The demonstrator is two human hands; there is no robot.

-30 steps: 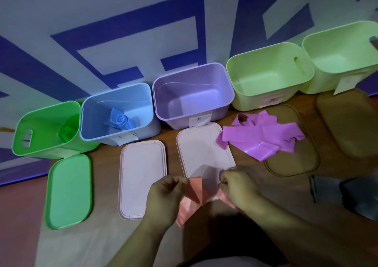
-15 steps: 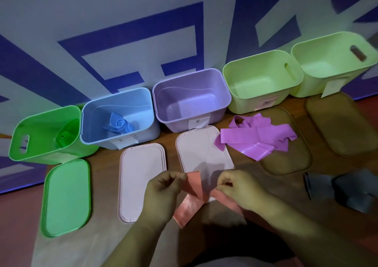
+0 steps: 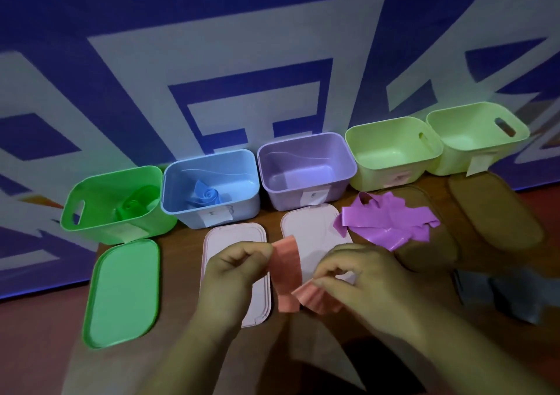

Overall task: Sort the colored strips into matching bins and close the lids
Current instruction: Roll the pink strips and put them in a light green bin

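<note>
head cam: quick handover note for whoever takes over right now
Hands: left hand and right hand both pinch the pink strip, held above the pink lids.
Done: green strip is in the green bin, blue strip is in the blue bin.
Left: purple strips lie loose right of the pink lids; purple bin and lime bins look empty; grey strips, blurred, sit at far right. All lids are off, in front of the bins.
</note>
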